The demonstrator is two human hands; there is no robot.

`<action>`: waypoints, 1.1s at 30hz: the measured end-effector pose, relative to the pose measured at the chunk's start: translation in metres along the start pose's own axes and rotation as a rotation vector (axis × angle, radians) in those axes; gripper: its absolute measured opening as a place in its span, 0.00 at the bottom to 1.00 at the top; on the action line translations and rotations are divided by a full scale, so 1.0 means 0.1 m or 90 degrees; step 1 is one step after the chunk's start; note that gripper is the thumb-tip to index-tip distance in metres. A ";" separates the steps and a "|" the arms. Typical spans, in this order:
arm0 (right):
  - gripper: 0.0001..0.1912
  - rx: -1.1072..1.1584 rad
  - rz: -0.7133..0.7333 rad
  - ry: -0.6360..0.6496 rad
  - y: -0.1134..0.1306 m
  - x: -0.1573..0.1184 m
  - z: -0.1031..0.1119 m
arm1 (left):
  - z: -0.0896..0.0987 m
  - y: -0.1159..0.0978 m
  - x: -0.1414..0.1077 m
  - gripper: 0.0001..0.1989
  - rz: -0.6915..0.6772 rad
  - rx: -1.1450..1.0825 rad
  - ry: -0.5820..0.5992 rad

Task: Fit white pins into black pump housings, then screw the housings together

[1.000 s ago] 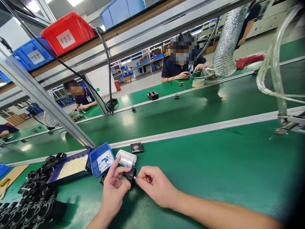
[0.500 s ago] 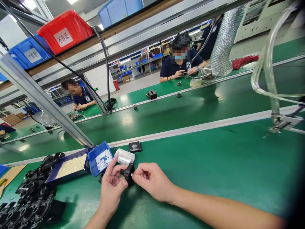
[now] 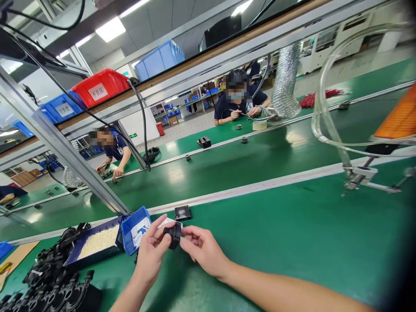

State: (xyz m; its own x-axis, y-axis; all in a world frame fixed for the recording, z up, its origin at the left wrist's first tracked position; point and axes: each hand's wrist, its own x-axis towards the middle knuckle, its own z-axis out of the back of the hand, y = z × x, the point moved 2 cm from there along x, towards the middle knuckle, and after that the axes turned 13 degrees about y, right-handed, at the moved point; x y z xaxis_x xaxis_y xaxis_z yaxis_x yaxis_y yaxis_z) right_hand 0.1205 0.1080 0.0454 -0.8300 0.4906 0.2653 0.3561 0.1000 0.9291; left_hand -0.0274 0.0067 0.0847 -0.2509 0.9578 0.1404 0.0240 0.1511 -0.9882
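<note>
Far-left co-worker's hand [image 3: 117,173] now reaches belt [image 3: 211,173] edge in head view. Your left hand [image 3: 151,249] grips black part [image 3: 174,237] over near bench [image 3: 276,234], right of blue bin [image 3: 128,236]; right hand [image 3: 203,251] curls at part's right side, cannot tell if gripping. Keep left steady, right square.

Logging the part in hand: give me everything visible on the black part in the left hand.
The black part looks like moulded plastic: dark, slightly glossy, a narrower rounded end on the picture's left and a broader body on the right. It is held above the green worktop, right of the small blue bin, in the grip of the left hand, thumb in front. The right hand is at its right side; contact is unclear. Its far side is hidden.
</note>
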 end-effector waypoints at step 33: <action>0.40 0.213 -0.036 -0.138 -0.17 0.17 0.31 | 0.00 0.03 1.10 0.37 -0.060 0.164 -0.044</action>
State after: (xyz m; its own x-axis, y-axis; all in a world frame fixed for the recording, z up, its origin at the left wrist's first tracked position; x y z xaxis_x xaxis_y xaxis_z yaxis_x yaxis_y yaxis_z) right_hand 0.1137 0.1418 0.0259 -0.7549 0.6444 0.1223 0.4626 0.3909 0.7958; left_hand -0.0545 0.1126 0.0968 -0.3059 0.9223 0.2362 -0.2466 0.1629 -0.9553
